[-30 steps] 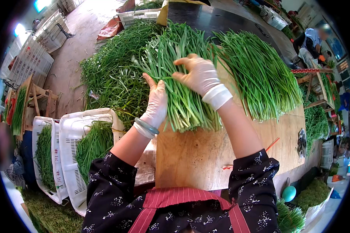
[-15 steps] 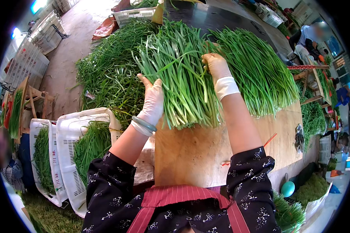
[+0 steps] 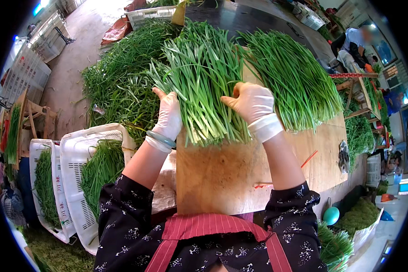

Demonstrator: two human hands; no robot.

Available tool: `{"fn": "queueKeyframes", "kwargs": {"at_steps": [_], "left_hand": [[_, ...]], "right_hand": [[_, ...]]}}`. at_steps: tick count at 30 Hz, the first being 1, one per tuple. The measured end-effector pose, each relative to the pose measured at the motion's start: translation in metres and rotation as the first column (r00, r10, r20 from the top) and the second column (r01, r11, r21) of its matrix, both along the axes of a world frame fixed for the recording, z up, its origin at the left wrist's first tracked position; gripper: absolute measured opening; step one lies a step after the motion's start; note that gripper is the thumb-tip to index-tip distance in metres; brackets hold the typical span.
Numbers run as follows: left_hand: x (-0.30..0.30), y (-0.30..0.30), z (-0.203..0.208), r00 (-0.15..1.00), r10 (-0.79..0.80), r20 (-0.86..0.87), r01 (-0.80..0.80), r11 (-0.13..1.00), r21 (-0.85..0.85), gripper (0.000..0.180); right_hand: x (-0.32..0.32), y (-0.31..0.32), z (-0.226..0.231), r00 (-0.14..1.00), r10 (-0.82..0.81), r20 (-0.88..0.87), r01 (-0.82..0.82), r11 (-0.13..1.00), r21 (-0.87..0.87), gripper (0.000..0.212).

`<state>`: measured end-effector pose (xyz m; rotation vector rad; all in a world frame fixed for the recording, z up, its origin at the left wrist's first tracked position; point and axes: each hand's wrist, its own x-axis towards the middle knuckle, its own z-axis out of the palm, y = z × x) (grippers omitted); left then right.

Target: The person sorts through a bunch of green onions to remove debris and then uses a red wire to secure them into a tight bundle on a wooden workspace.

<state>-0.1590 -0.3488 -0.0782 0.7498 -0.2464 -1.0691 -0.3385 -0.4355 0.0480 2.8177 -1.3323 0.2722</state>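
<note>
A thick pile of green garlic chives lies on the wooden board, pale stem ends toward me. My left hand, in a thin whitish glove with a grey-green bangle at the wrist, rests along the pile's left side, open, its fingers partly hidden by the leaves. At the right side is my right hand, gloved too. Its thumb stretches over the stems, apart from the bent forefinger, and nothing shows between them; the other fingers are hidden. Beyond it, to the right, lies a second neat pile of chives.
A loose heap of chives spreads to the left. White plastic crates with chives stand at lower left. The wooden board bears a red tie near my right forearm. Another person is at far right.
My right hand has come nearer to me and turned, its thumb now over the stems instead of pinching at a blade. My left hand has shifted slightly. The view has moved a little.
</note>
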Motion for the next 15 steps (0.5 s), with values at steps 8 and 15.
{"fn": "queueKeyframes", "kwargs": {"at_steps": [8,15], "left_hand": [[-0.003,0.001,0.024,0.991,0.062,-0.116,-0.040,0.983,0.181,0.086],[-0.011,0.008,0.054,0.996,0.089,-0.014,-0.083,0.968,0.237,0.065]], "right_hand": [[0.020,-0.045,0.063,0.985,-0.039,-0.166,0.036,0.999,-0.021,0.024],[0.082,-0.138,0.200,0.988,0.025,-0.150,-0.054,0.979,-0.197,0.020]]}}
